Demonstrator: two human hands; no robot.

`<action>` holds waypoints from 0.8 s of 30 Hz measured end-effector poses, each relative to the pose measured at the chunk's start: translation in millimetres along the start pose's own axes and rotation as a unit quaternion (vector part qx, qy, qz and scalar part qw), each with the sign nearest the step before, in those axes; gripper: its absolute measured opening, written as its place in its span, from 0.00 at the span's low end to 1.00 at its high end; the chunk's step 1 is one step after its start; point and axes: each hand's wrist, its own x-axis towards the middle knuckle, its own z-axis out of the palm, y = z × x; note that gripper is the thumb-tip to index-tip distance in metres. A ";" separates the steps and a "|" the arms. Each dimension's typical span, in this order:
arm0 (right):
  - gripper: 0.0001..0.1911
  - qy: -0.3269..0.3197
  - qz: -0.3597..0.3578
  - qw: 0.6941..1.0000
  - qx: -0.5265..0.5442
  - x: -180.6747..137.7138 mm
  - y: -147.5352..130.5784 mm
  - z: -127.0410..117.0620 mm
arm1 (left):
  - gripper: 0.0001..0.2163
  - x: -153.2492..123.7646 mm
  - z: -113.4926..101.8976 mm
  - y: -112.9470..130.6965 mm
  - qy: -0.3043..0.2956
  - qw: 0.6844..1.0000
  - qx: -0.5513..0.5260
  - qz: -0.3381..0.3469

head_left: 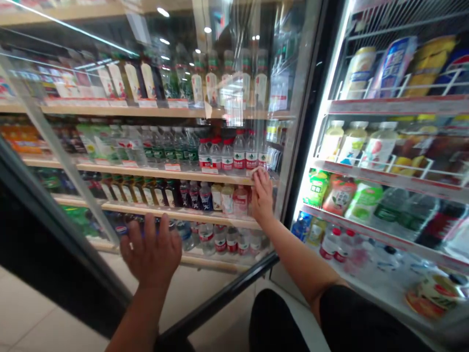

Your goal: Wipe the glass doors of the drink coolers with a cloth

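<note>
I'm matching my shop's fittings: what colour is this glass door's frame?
The door frame is black, seen best in the head view.

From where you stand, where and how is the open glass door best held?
The glass door is probably best taken by its black left frame, coming from the left: that long bar offers an edge to wrap, while the middle is broad and flat.

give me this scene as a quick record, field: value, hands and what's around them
left hand: raised with fingers spread, before the glass door; contact unclear
right hand: fingers over a small pale wad, perhaps cloth, at the glass
seen through glass: shelves of bottles, red-capped bottles near the right hand
right side: lit fridge stocked with drinks
</note>
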 end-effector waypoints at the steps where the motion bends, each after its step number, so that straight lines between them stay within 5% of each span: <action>1: 0.30 0.015 0.024 1.000 0.006 -4.6 1.9 1.2 | 0.31 0.0 0.0 0.7 0.002 1.000 -0.004 -0.007; 7: 0.32 0.009 0.093 0.995 0.033 -74.1 9.2 8.0 | 0.34 3.0 -2.9 6.0 0.026 0.999 0.024 0.013; 13: 0.30 0.046 0.098 0.994 0.020 -38.9 26.4 2.2 | 0.34 6.4 -4.9 8.4 0.040 0.997 0.053 0.031; 16: 0.30 0.037 0.095 0.995 0.013 -47.4 23.1 3.5 | 0.34 7.5 -5.1 9.9 0.044 0.997 0.062 0.033; 21: 0.36 -0.075 -0.044 0.995 -0.051 -125.0 6.8 4.6 | 0.32 8.0 -5.7 11.3 0.054 0.996 0.061 0.033; 24: 0.37 -0.105 -0.128 0.984 -0.062 -125.7 -0.2 2.6 | 0.31 7.9 -6.2 12.2 0.056 0.996 0.057 0.031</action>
